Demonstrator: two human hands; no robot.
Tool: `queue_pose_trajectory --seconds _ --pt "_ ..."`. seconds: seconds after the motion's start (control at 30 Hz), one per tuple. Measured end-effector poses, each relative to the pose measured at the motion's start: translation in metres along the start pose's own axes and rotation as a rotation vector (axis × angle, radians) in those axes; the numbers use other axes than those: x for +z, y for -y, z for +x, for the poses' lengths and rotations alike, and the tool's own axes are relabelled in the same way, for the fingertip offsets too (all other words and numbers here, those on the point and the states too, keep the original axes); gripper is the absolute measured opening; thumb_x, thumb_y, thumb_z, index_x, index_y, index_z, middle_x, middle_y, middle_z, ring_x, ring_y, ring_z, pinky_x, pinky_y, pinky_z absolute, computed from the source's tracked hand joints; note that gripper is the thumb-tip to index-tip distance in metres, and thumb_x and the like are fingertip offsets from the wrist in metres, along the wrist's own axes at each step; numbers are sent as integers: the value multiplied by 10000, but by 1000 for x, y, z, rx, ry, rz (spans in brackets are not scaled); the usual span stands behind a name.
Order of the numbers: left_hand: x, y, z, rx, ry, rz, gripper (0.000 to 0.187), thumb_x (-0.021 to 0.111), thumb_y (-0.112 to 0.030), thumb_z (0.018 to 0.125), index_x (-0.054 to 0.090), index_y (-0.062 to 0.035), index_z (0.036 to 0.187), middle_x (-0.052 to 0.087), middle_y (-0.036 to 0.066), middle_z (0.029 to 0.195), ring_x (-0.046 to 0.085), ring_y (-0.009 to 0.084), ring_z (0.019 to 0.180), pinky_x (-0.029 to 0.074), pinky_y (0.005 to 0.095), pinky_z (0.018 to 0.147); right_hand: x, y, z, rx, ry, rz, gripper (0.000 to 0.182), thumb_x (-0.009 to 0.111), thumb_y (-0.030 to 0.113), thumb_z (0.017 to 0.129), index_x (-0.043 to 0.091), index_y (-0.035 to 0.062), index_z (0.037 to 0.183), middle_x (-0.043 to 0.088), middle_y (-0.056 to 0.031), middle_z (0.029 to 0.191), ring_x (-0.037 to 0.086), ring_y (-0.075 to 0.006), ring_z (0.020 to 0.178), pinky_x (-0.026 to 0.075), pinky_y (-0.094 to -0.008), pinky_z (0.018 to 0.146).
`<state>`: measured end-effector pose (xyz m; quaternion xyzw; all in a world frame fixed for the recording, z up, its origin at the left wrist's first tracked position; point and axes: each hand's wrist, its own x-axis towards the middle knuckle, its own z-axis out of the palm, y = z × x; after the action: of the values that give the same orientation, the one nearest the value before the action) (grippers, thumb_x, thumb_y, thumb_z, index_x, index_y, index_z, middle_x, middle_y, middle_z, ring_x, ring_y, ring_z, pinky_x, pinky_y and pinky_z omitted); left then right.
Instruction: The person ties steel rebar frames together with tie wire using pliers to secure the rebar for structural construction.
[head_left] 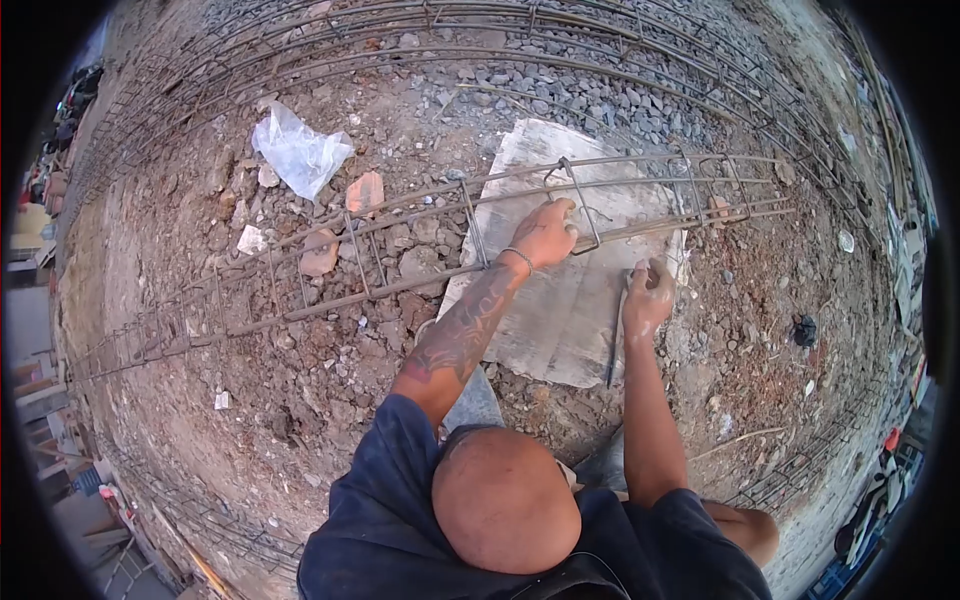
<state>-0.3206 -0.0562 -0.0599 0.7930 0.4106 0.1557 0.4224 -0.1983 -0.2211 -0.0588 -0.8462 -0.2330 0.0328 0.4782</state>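
A long rebar cage point(373, 290) of thin steel bars and square stirrups crosses in front of me. It lies partly over a flat, worn pale board point(550, 330). My left hand point(545, 235) reaches to the cage beside a stirrup point(582, 205), its fingers curled closed; whatever they pinch is too small to make out. A short bent wire point(553, 176) shows just above the fingers. Lower and to the right, over the board's edge, my right hand point(648, 300) is closed with a thin dark metal rod point(614, 345) along its side, pointing down towards me.
More rebar cages point(420, 50) run along the far side, by grey gravel point(650, 110). Rubble soil holds brick pieces point(365, 192) and a clear plastic bag point(300, 148). Another cage point(800, 470) lies at the lower right. My head and knees fill the bottom.
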Motion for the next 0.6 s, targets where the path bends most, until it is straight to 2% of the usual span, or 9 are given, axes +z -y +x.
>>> queue_pose_trajectory --seconds 0.03,0.1,0.23,0.33,0.4,0.5,0.53,0.57,0.6 --pt "-18 -10 -10 68 -3 68 303 568 -141 823 604 -38 1106 638 176 1041 622 329 905 476 395 829 -16 -9 -6 -6 83 -187 362 688 161 829 567 -30 1112 557 -195 1029 583 -317 927 486 -389 789" --pt "-59 -12 -34 136 -193 -212 224 542 -46 815 610 -18 1026 637 168 956 626 303 877 484 385 806 -46 -19 -41 -120 259 -586 501 729 190 776 511 1 1186 537 -209 1073 529 -382 1029 457 -451 852" --pt "-118 16 -84 -1 -494 -144 196 518 27 814 635 -11 966 653 152 935 641 270 831 499 361 753 -77 -44 -90 9 509 -720 564 738 231 755 475 29 1210 520 -215 1113 494 -408 1076 430 -484 885" --pt "-121 35 -109 -58 -412 -60 190 532 2 822 646 -5 974 664 168 934 649 288 839 504 369 759 -77 -54 -93 47 423 -619 522 722 251 765 491 31 1178 525 -215 1114 502 -400 1062 424 -483 891" --pt "-115 38 -119 -81 -284 -8 202 551 -31 826 647 -8 1002 668 185 929 649 308 867 505 373 772 -79 -58 -87 -120 410 -684 495 707 254 776 502 27 1165 525 -208 1093 499 -395 1070 440 -472 869" --pt "-97 40 -120 59 -105 8 239 591 -68 795 639 -15 1024 660 176 958 620 334 912 465 425 847 -81 -57 -81 -98 476 -737 354 648 189 800 517 3 1071 533 -220 1046 532 -400 989 457 -484 806" --pt "-91 34 -123 86 -171 67 263 607 -70 781 626 -20 1038 646 165 976 599 337 940 437 433 884 -79 -58 -78 -26 537 -747 309 627 171 805 518 -6 1035 534 -229 1033 541 -405 955 457 -495 787" --pt "-86 29 -128 104 -240 135 290 622 -72 767 613 -24 1052 631 153 993 577 339 968 408 440 921 -77 -70 -81 -126 434 -669 230 579 139 829 502 -19 978 573 -241 935 570 -404 810 459 -493 732" --pt "-84 23 -133 147 -343 171 299 630 -70 769 601 -25 1063 624 146 996 562 342 981 409 435 921 -73 -63 -87 -142 464 -649 230 579 139 829 502 -19 978 573 -241 935 570 -404 810 459 -493 732"
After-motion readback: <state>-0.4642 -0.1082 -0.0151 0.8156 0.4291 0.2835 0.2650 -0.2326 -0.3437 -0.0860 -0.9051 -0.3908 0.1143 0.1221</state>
